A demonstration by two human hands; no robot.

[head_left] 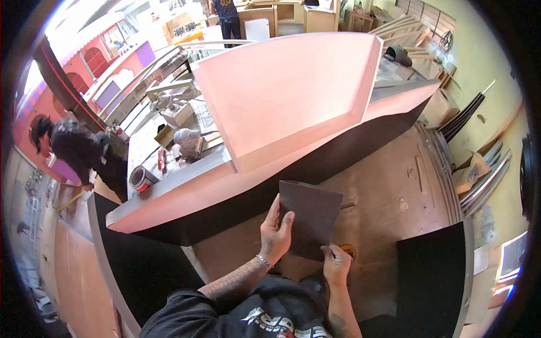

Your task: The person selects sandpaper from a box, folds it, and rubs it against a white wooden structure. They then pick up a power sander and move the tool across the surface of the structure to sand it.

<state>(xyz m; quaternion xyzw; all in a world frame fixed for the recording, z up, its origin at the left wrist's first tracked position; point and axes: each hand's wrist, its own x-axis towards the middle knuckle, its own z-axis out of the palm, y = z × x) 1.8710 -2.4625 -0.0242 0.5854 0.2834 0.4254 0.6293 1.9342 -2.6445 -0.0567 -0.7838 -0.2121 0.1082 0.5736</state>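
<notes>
A dark brown-grey sandpaper sheet [311, 219], folded over along its top edge, is held up in front of my body. My left hand [275, 234] grips its left edge, thumb on the near face and fingers along the side and behind. At the lower right corner, my right hand [336, 262] pinches the sheet between thumb and fingers. Beyond the sheet stands a large pale-pink curved panel piece [293, 96] with a black lower band [315, 163].
A black curved panel [146, 259] stands at my left, another [431, 276] at my right. On the worktable behind are a can [142, 178] and tools. One person [84, 149] bends at the left; another [226, 19] stands far back. Strips lean by the right wall.
</notes>
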